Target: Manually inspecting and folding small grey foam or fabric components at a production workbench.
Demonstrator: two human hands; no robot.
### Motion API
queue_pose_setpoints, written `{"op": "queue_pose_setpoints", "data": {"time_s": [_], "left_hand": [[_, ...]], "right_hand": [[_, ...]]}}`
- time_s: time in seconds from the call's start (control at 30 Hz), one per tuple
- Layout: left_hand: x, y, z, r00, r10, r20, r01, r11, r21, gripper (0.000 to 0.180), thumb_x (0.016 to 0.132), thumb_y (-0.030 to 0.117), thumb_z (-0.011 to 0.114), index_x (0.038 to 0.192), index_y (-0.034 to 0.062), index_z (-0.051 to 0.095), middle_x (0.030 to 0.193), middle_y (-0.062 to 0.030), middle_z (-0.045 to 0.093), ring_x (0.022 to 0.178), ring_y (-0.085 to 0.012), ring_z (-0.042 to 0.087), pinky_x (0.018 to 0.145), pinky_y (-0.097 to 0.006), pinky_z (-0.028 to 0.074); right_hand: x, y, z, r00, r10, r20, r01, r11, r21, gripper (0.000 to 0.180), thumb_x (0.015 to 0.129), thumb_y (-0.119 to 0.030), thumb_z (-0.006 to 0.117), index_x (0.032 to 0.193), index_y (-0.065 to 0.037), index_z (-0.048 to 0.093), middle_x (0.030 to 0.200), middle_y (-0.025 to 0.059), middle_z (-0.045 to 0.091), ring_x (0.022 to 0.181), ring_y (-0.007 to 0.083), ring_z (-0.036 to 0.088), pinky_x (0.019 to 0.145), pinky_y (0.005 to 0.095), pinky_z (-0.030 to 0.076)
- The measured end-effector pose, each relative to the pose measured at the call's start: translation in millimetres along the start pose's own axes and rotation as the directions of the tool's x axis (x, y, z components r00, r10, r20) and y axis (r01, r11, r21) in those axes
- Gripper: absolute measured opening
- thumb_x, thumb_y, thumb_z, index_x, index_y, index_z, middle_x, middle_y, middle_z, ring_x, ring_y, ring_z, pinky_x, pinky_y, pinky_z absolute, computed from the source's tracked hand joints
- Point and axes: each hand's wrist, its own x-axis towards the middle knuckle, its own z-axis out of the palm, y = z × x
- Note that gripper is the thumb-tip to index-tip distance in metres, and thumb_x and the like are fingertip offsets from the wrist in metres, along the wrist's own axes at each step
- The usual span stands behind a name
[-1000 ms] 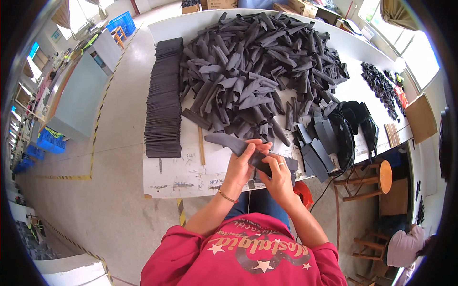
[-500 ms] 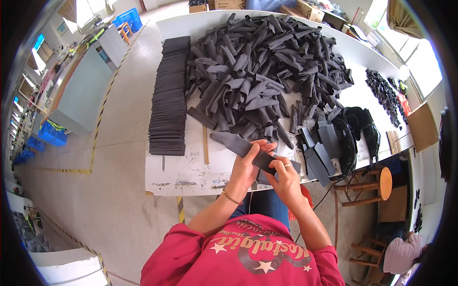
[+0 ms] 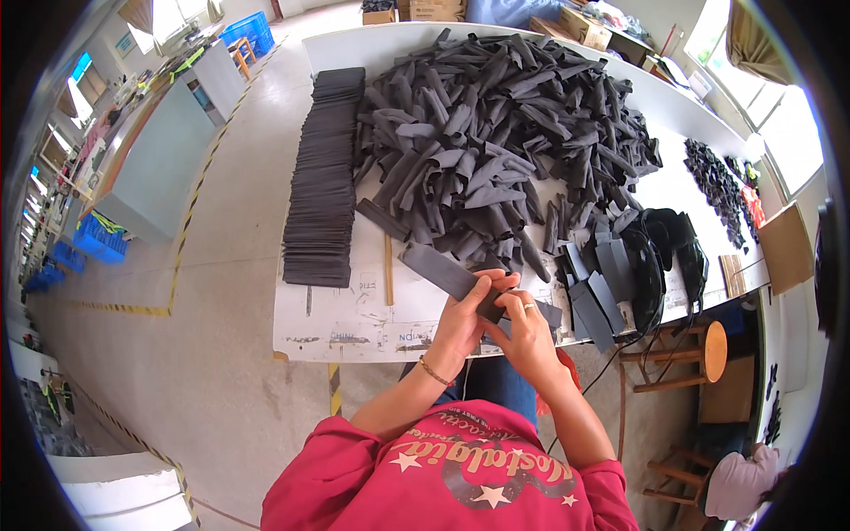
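Observation:
A dark grey fabric strip [image 3: 438, 268] is held between my two hands, just above the near edge of the table. My left hand [image 3: 459, 322] has its fingers closed round the strip, and its free end points away to the far left. Beside it, my right hand [image 3: 529, 332] pinches the near end, where the cloth looks darker and bunched. The exact fold there is hidden by my fingers. Right of my right hand lie several flat dark grey pieces [image 3: 595, 310] on the table.
A big loose pile of dark grey fabric pieces [image 3: 478, 150] covers the far table [image 3: 354, 323]. Left of it stands a long neat stack [image 3: 321, 195]. A thin wooden stick [image 3: 389, 270] lies between. To the right are black bag-like bundles [image 3: 655, 257] and a wooden stool [image 3: 714, 352].
The far end of the strip now looks flatter and straighter, and less cloth shows between my hands. My hands have drawn slightly closer together, still gripping it.

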Motion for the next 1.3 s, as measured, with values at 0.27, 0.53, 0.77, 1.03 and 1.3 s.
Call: {"op": "queue_pose_setpoints", "data": {"time_s": [0.27,0.53,0.77,1.03,1.3], "left_hand": [[9,22,6,0.985,0.149,-0.088,-0.153,0.987,-0.046,0.033,0.098,0.021,0.055,0.123,-0.0014,0.053,0.108,-0.0174,0.066,0.103,-0.0305,0.064,0.096,-0.043,0.050],[7,6,7,0.984,0.163,-0.065,-0.170,0.980,-0.108,0.034,0.099,0.024,0.055,0.120,-0.0025,0.053,0.102,-0.0146,0.067,0.100,-0.0295,0.065,0.095,-0.041,0.049],[6,4,9,0.982,0.162,-0.095,-0.171,0.981,-0.096,0.033,0.099,0.024,0.054,0.119,-0.0022,0.053,0.099,-0.0131,0.067,0.098,-0.0283,0.065,0.094,-0.040,0.050],[5,-2,9,0.979,0.174,-0.111,-0.188,0.974,-0.126,0.032,0.099,0.025,0.055,0.117,-0.0006,0.056,0.096,-0.0108,0.067,0.095,-0.0264,0.065,0.090,-0.038,0.050],[6,-3,7,0.977,0.172,-0.125,-0.187,0.976,-0.116,0.033,0.100,0.026,0.053,0.118,-0.0011,0.055,0.096,-0.0115,0.067,0.095,-0.0268,0.065,0.090,-0.038,0.051]], "right_hand": [[-6,16,-10,0.993,-0.116,-0.022,0.116,0.993,0.022,0.023,0.078,0.000,0.071,0.094,-0.002,0.054,0.100,0.0171,0.058,0.083,0.0373,0.061,0.069,0.0432,0.051],[0,20,-6,0.994,-0.099,-0.050,0.103,0.990,0.092,0.017,0.077,0.001,0.070,0.087,-0.001,0.057,0.096,0.0162,0.060,0.079,0.0350,0.062,0.067,0.0405,0.051],[4,22,-1,0.996,-0.079,-0.042,0.084,0.988,0.128,0.017,0.077,0.002,0.070,0.087,0.000,0.057,0.096,0.0156,0.060,0.077,0.0340,0.062,0.065,0.0386,0.051],[8,23,5,0.994,-0.091,-0.061,0.099,0.984,0.147,0.016,0.077,0.002,0.070,0.088,0.001,0.058,0.094,0.0149,0.060,0.078,0.0341,0.062,0.066,0.0382,0.051],[7,25,5,0.997,-0.069,-0.038,0.074,0.985,0.153,0.016,0.077,0.002,0.070,0.088,0.002,0.059,0.095,0.0159,0.060,0.078,0.0333,0.063,0.067,0.0377,0.052]]}}
